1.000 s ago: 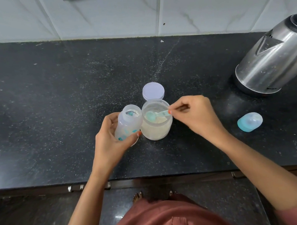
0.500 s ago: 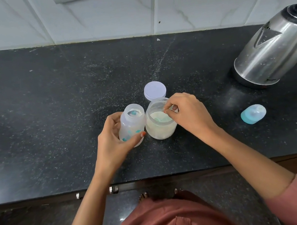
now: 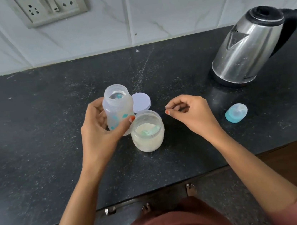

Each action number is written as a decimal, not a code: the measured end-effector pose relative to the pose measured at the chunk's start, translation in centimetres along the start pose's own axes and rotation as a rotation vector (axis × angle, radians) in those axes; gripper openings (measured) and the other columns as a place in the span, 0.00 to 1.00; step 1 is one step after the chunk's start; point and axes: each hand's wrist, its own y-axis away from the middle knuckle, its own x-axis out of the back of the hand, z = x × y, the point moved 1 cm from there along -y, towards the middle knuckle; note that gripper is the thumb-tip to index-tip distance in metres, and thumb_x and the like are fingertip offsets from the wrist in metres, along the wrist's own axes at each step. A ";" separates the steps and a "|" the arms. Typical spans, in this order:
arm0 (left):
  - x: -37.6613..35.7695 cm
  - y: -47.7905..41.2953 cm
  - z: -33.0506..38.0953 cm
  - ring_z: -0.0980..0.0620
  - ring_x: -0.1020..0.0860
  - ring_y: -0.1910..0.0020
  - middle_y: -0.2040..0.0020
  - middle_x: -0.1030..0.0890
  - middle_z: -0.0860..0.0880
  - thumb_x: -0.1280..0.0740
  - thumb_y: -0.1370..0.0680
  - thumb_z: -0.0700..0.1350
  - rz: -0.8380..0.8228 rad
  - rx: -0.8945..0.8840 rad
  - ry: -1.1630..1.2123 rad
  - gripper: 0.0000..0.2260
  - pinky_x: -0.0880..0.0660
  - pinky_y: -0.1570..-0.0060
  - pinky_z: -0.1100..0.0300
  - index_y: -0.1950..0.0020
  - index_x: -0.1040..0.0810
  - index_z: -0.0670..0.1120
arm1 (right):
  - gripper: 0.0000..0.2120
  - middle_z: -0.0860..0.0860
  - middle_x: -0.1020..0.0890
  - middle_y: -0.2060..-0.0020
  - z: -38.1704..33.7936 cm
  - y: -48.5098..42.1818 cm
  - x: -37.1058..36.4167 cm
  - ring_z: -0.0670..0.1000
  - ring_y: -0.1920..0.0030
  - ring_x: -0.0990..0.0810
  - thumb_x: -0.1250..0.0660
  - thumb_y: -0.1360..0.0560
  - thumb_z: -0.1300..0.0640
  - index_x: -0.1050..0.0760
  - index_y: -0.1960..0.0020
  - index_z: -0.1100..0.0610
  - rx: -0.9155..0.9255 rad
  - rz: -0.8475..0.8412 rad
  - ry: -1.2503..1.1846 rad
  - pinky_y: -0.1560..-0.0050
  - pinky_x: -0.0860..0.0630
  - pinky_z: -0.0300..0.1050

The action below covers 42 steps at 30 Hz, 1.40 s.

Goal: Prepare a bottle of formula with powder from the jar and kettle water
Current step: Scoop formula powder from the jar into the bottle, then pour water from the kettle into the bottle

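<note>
Near the middle of the dark desk (image 3: pixel 33 126), the left hand (image 3: pixel 99 129) grips an open baby bottle (image 3: pixel 118 108), fingers wrapped behind it and the thumb pressed across its front, with some white powder visible at the bottom. Whether its base rests on the desk is hidden by the hand and the powder jar (image 3: pixel 148 133), which stands just beside it on the near right, open, with a pale green scoop (image 3: pixel 147 131) lying in the powder. Its round lid (image 3: pixel 141 102) lies flat just behind. The right hand (image 3: pixel 190 111) hovers to the right of the jar, fingers curled in, thumb and forefinger tips a little apart, holding nothing. A steel kettle (image 3: pixel 248 47) stands well apart at the far right, and the blue bottle cap (image 3: pixel 236 112) lies on its side near that hand. Water looks like the next ingredient, and that is the chief hazard: hot water poured into a narrow neck beside a gripping thumb could splash and scald. Swinging the kettle across could also clip the open jar, or drip into the powder and clump it.
</note>
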 end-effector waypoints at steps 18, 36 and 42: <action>-19.4 -4.8 1.4 0.57 0.22 0.46 0.46 0.21 0.56 0.21 0.40 0.48 -0.074 0.026 0.039 0.26 0.24 0.45 0.55 0.47 0.30 0.57 | 0.07 0.46 0.19 0.64 8.6 -6.7 17.2 0.37 0.64 0.21 0.29 0.31 0.63 0.22 0.59 0.51 0.009 0.243 -0.302 0.60 0.27 0.28; -28.6 -8.7 0.6 0.55 0.23 0.44 0.42 0.22 0.53 0.25 0.40 0.51 -0.003 0.115 -0.004 0.28 0.24 0.44 0.51 0.43 0.30 0.54 | 0.09 0.44 0.21 0.54 19.5 -19.8 31.4 0.40 0.52 0.23 0.31 0.29 0.56 0.26 0.49 0.50 -0.008 0.448 -0.445 0.46 0.30 0.35; -28.9 -9.4 0.3 0.55 0.22 0.44 0.43 0.22 0.54 0.25 0.40 0.50 0.004 0.127 -0.015 0.26 0.24 0.44 0.52 0.45 0.30 0.57 | 0.26 0.39 0.16 0.64 20.9 -20.9 32.5 0.39 0.58 0.19 0.28 0.48 0.30 0.19 0.58 0.46 0.058 0.152 -0.450 0.53 0.23 0.34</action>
